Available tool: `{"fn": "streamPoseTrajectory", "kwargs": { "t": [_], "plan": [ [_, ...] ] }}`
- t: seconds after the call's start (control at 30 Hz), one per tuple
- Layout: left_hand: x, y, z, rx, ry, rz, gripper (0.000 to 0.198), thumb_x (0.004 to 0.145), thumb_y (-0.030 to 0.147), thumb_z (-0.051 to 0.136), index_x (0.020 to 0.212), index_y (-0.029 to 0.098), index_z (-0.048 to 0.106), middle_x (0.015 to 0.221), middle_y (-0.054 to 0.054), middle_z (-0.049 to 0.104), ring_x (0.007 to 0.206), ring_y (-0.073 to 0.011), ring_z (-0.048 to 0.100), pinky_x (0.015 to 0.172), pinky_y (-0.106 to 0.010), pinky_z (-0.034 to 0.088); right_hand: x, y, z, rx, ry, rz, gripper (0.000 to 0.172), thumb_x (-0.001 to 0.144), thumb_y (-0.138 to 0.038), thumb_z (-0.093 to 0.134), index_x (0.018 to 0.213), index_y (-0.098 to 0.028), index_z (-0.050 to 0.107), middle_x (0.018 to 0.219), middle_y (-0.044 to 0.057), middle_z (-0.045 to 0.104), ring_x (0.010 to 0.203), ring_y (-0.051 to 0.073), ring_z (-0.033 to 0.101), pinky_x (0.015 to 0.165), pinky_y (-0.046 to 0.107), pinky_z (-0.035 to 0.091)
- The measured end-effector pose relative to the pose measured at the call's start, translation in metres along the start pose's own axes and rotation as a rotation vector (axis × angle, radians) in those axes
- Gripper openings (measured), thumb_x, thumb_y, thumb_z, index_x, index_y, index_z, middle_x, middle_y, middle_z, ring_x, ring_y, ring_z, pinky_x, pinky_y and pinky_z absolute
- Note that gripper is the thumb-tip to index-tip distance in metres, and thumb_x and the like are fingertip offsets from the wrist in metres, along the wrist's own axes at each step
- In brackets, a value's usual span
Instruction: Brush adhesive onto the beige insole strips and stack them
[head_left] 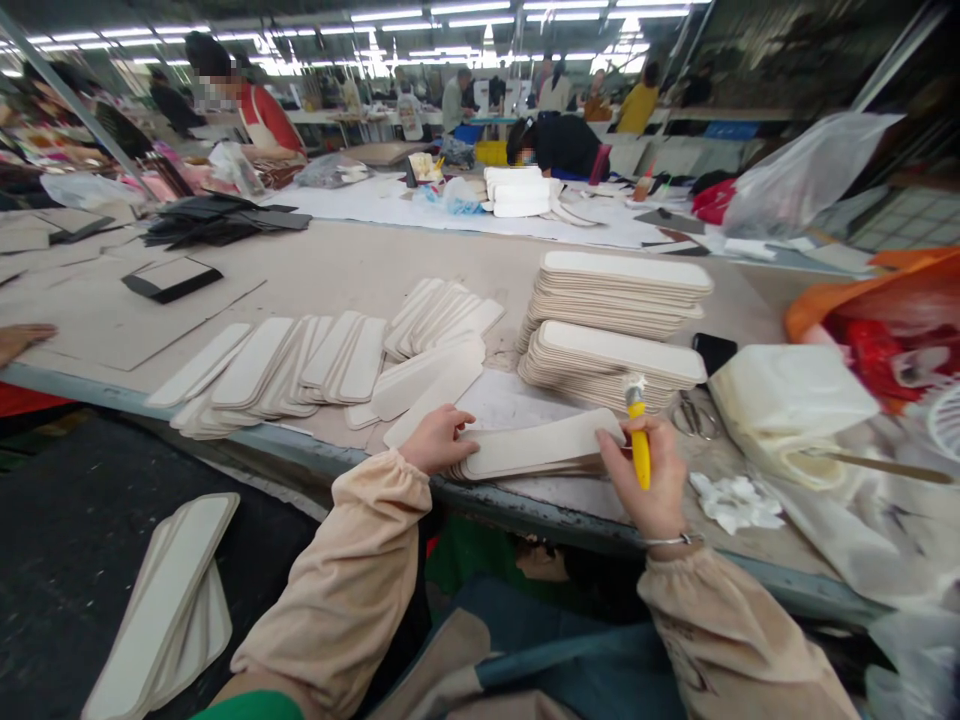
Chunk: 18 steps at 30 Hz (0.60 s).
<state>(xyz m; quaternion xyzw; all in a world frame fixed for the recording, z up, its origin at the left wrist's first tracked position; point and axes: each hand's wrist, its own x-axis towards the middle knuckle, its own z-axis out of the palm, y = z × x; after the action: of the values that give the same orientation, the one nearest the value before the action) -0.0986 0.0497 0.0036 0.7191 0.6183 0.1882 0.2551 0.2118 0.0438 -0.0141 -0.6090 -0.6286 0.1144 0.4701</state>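
Observation:
My left hand (439, 440) grips the left end of a long white round-ended strip (536, 448), which lies over others like it at the table's front edge. At the strip's right end, my right hand (651, 475) presses its fingertips while also holding a brush (640, 450). The brush has a yellow handle, and its white-coated bristles point up. Behind my right hand stand two neat stacks of similar strips, a near stack (611, 365) and a far stack (619, 295). Fanned strips (341, 360) spread out to the left of my left hand.
A whitish plastic container (795, 400), scissors (696, 418) and crumpled white scraps (736, 502) lie on the right. More strips (169, 610) rest on a dark surface at lower left. Another person's hand (24, 340) reaches the table's left edge. Dark sheets (217, 218) lie farther back.

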Motion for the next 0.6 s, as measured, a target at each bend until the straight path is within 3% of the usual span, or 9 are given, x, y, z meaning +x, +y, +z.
{"fn": "streamPoseTrajectory", "kwargs": {
  "t": [0.2,0.4,0.6],
  "plan": [
    [0.001,0.001,0.0,0.037,-0.059,-0.003,0.032,0.075,0.031,0.067,0.1,0.014,0.076,0.096,-0.009,0.066,0.075,-0.0165,0.063,0.075,-0.028,0.051,0.002,0.0,-0.002,-0.083,-0.014,-0.122,0.03,0.086,-0.043,0.066,0.102,-0.022,0.052,0.095,0.005,0.067,0.065,0.018,0.067,0.062,0.032,0.052],
    [0.003,-0.006,0.0,0.033,-0.076,0.018,0.036,0.077,0.04,0.062,0.1,0.015,0.077,0.097,-0.009,0.066,0.076,-0.018,0.064,0.075,-0.031,0.051,0.013,0.009,-0.017,-0.139,0.138,-0.358,0.024,0.088,-0.03,0.065,0.104,-0.024,0.049,0.118,0.011,0.067,0.109,0.027,0.065,0.092,0.046,0.052],
    [0.003,-0.004,-0.002,0.035,-0.092,0.02,0.04,0.076,0.043,0.058,0.099,0.016,0.077,0.096,-0.009,0.066,0.075,-0.018,0.062,0.076,-0.032,0.05,0.015,0.023,-0.032,-0.038,0.245,-0.226,0.027,0.089,-0.032,0.066,0.105,-0.025,0.046,0.12,0.01,0.067,0.1,0.024,0.07,0.088,0.043,0.056]
  ]
}}
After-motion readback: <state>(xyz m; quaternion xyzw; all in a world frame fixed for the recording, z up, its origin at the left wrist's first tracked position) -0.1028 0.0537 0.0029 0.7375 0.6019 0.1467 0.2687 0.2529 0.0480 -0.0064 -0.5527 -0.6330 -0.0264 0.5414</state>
